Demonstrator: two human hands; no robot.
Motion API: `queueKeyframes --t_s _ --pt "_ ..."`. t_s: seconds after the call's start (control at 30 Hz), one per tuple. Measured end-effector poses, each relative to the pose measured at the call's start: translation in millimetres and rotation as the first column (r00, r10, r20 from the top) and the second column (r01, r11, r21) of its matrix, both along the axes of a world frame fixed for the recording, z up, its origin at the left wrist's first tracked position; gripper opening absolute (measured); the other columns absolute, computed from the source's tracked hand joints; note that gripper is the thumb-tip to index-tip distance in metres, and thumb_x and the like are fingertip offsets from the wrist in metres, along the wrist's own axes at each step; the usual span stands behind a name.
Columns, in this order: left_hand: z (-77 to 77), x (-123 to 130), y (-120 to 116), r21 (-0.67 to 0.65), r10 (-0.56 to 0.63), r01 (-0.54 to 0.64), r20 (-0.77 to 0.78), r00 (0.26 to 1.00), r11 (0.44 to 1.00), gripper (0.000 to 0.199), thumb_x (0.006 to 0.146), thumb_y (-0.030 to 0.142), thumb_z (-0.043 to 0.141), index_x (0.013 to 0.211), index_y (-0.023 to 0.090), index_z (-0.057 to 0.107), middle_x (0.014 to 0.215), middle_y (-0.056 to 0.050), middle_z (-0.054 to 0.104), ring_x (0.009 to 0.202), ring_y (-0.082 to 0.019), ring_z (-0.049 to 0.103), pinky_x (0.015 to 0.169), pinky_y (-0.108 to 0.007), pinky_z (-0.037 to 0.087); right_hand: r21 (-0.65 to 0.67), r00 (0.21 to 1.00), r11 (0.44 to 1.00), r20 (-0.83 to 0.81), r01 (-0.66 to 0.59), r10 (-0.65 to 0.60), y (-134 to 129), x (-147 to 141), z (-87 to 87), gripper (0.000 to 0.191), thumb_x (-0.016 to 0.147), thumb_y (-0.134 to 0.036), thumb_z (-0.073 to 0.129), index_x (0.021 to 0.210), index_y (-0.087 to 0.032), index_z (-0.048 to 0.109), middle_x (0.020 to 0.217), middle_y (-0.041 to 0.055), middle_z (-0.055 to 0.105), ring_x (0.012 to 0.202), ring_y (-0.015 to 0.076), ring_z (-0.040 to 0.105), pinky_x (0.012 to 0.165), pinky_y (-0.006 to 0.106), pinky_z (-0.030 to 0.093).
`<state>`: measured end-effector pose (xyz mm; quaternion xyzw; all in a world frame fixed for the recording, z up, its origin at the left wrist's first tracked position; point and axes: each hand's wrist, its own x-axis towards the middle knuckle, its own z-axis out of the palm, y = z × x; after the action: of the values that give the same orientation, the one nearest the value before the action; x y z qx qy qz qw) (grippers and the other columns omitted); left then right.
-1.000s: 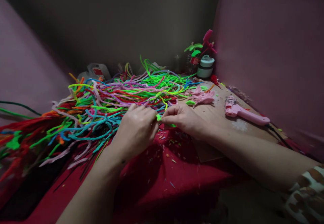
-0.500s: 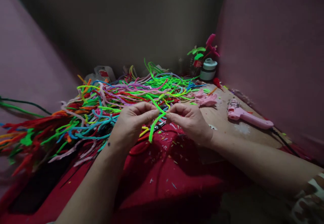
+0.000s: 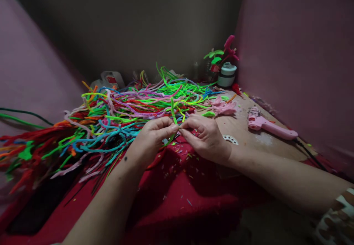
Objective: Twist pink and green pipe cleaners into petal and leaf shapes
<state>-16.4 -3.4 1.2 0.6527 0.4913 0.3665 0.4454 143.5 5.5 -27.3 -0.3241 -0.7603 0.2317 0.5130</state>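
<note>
Both hands meet over the red cloth (image 3: 171, 200), fingertips almost touching. My left hand (image 3: 155, 136) pinches a bright green pipe cleaner (image 3: 173, 110); one end sticks up above the fingers and another part hangs below them. From the right, my right hand (image 3: 206, 136) pinches the same green piece where its parts meet, though the exact grip is hidden between the fingertips. Behind the hands spreads a large pile of colourful pipe cleaners (image 3: 143, 101).
A pink glue gun (image 3: 276, 130) with a black cable lies on the brown board (image 3: 240, 141) at the right. Behind stand a pale lidded jar (image 3: 227, 75) and pink and green fuzzy flowers (image 3: 230, 47). A black object (image 3: 41, 200) lies at the lower left.
The green pipe cleaner has turned more upright, and its lower part has swung behind my left fingers. My hands have shifted slightly, uncovering a white disc with holes by my right wrist.
</note>
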Motion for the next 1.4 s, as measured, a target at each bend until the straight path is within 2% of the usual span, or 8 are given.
queueKeyframes --t_s 0.13,0.3,0.43,0.6,0.77,0.97,1.17,1.4 --pt "1.7 -3 2 0.025 0.042 -0.041 -0.024 0.999 0.999 0.024 0.075 0.033 0.059 0.063 0.017 0.046 0.057 0.006 0.035 0.050 -0.007 0.029 0.048 -0.021 0.027 -0.205 0.991 0.973 -0.099 -0.108 0.089 3 -2 1.1 0.013 0.078 -0.020 0.055 0.067 -0.015 0.061 0.063 0.0012 0.059 0.059 0.0105 0.051 0.060 0.025 0.040" --pt "3.2 -4 4 0.186 0.118 -0.100 -0.088 0.989 0.977 0.018 0.077 0.029 0.056 0.067 0.018 0.046 0.059 0.006 0.039 0.053 -0.008 0.034 0.051 -0.020 0.030 -0.526 0.941 0.800 -0.309 -0.289 0.136 10 -2 4.0 0.012 0.073 -0.024 0.062 0.067 -0.014 0.064 0.061 0.0000 0.061 0.057 0.0093 0.052 0.058 0.023 0.042" --pt "-2.8 0 4 0.370 0.215 -0.119 -0.231 0.949 0.921 0.012 0.079 0.028 0.053 0.075 0.017 0.054 0.067 0.003 0.051 0.063 -0.010 0.044 0.060 -0.021 0.036 -0.527 0.957 0.818 -0.276 -0.229 0.089 12 -2 1.3 0.014 0.074 -0.023 0.061 0.063 -0.014 0.063 0.059 0.0002 0.061 0.057 0.0094 0.052 0.057 0.023 0.042" --pt "-6.9 0 3 0.507 0.259 -0.043 -0.364 0.895 0.861 0.012 0.080 0.026 0.051 0.074 0.017 0.056 0.071 0.000 0.056 0.067 -0.012 0.049 0.065 -0.022 0.037 -0.372 0.994 0.923 -0.075 -0.097 0.074 14 -2 -5.1 0.018 0.078 -0.023 0.057 0.064 -0.014 0.063 0.060 0.0005 0.060 0.058 0.0104 0.051 0.058 0.025 0.040" --pt "-1.2 -3 2 0.366 0.147 -0.003 -0.367 0.918 0.930 0.016 0.079 0.027 0.047 0.067 0.017 0.051 0.060 0.003 0.046 0.057 -0.010 0.040 0.056 -0.021 0.033 0.043 0.995 0.999 0.096 0.015 -0.019 13 -1 -8.7 0.014 0.082 -0.019 0.053 0.079 -0.016 0.066 0.073 0.0034 0.064 0.069 0.0139 0.054 0.068 0.029 0.043" --pt "1.7 -2 0 0.271 0.027 0.066 -0.324 0.946 0.960 0.015 0.076 0.026 0.049 0.068 0.016 0.056 0.063 0.002 0.051 0.060 -0.011 0.043 0.056 -0.021 0.034 0.532 0.951 0.845 0.226 0.063 -0.213 15 2 -3.4 0.020 0.085 -0.018 0.052 0.095 -0.020 0.068 0.095 0.0072 0.065 0.094 0.0203 0.050 0.085 0.039 0.038" --pt "1.6 -4 3 0.219 0.066 -0.008 -0.257 0.964 0.976 0.016 0.077 0.027 0.051 0.069 0.015 0.056 0.061 0.003 0.047 0.056 -0.008 0.038 0.051 -0.019 0.031 0.031 0.983 0.999 0.184 0.010 -0.016 14 4 3.4 0.018 0.082 -0.020 0.056 0.070 -0.014 0.069 0.062 0.0029 0.060 0.063 0.0137 0.049 0.064 0.031 0.040" --pt "6.7 0 1 0.177 0.111 -0.078 -0.187 0.976 0.981 0.016 0.074 0.026 0.054 0.066 0.014 0.060 0.057 0.004 0.048 0.052 -0.007 0.038 0.049 -0.019 0.030 -0.491 0.982 0.852 -0.043 -0.181 0.184 17 4 6.4 0.012 0.071 -0.023 0.063 0.066 -0.013 0.067 0.056 -0.0013 0.056 0.051 0.0084 0.043 0.052 0.024 0.034"
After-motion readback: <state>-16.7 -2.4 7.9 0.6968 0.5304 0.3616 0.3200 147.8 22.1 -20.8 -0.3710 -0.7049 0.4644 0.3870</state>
